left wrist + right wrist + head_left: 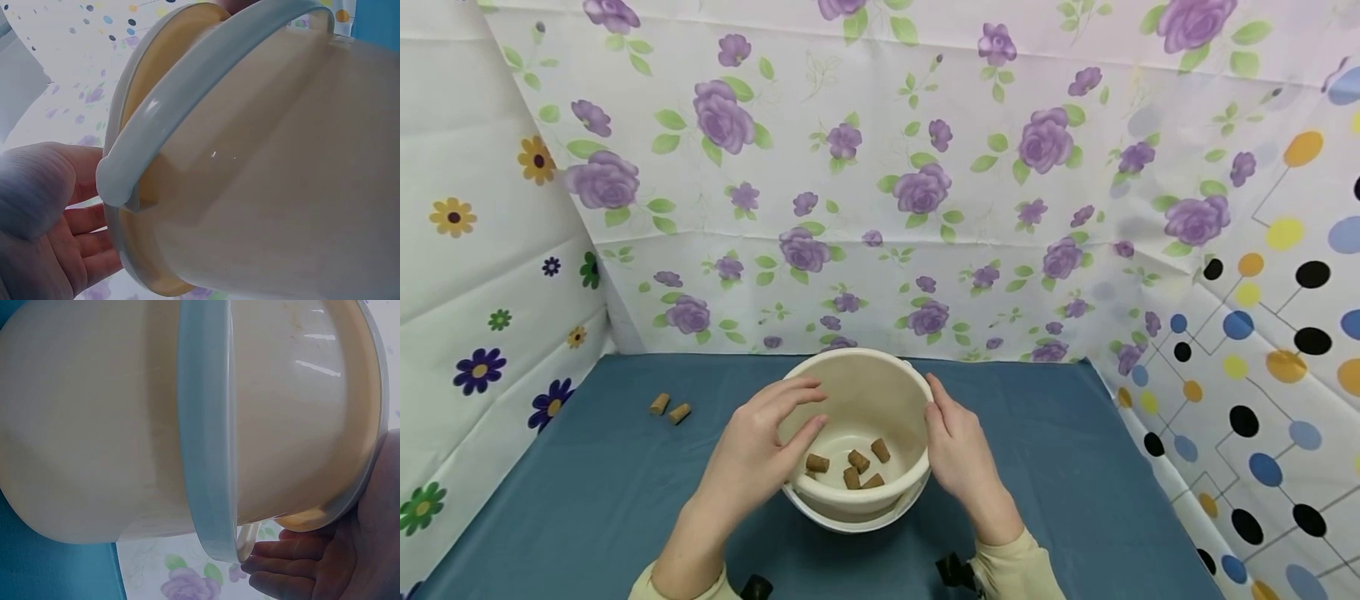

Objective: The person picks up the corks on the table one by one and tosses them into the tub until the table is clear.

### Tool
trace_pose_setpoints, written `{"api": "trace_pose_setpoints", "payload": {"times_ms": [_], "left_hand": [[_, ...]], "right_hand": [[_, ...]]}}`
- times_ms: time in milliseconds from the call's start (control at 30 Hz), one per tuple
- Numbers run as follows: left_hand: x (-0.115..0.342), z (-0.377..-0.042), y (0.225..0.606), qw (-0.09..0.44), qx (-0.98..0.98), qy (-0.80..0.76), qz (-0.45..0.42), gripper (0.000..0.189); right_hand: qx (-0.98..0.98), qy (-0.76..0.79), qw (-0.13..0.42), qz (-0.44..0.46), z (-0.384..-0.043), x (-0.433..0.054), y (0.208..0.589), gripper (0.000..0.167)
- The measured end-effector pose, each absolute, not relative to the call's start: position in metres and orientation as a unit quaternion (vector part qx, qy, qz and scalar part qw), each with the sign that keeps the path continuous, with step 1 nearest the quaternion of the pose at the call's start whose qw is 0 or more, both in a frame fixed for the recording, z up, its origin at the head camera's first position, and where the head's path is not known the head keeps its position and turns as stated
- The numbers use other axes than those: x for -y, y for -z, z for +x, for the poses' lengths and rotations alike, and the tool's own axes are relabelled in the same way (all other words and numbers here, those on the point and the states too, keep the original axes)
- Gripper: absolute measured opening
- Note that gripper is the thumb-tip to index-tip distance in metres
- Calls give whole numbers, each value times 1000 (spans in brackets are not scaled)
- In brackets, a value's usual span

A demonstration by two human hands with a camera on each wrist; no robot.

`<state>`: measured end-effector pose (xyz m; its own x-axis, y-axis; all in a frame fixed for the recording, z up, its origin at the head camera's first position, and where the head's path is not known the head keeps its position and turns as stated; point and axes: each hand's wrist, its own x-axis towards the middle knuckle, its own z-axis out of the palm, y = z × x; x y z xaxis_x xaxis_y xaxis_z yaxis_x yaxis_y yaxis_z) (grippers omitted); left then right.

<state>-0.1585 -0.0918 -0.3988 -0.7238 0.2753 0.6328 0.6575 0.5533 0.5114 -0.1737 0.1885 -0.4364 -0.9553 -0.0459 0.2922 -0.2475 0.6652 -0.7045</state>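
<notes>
A cream plastic bucket [861,500] stands on the blue cloth, its opening facing me. Several corks [859,460] lie loose on its bottom. My left hand [760,442] is at the left of the rim, thumb and fingers apart and holding nothing, overlapping the opening in the head view. My right hand [958,442] holds the bucket at the right of the rim. The right wrist view shows its fingers [287,565] beneath the rim, by the end of the pale handle [209,425]. That handle hangs down along the bucket's outer wall.
Two more corks [659,404] lie on the blue cloth [587,492] to the left of the bucket. Behind stands a flower-printed sheet [880,283]. Patterned sheets also hang along the left and right sides. Black straps [955,571] show by both sleeves.
</notes>
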Motion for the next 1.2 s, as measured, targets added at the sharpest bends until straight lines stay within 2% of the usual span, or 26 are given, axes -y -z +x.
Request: {"api": "trace_pose_setpoints", "payload": {"times_ms": [900,1200], "left_hand": [[109,-164,396,290,837,386,-257,28],[113,-165,397,288,840,390,-245,26]], "right_hand": [[905,-399,126,81,-174,-188,436,52],[904,-400,124,80,-173,-187,437,52]]}}
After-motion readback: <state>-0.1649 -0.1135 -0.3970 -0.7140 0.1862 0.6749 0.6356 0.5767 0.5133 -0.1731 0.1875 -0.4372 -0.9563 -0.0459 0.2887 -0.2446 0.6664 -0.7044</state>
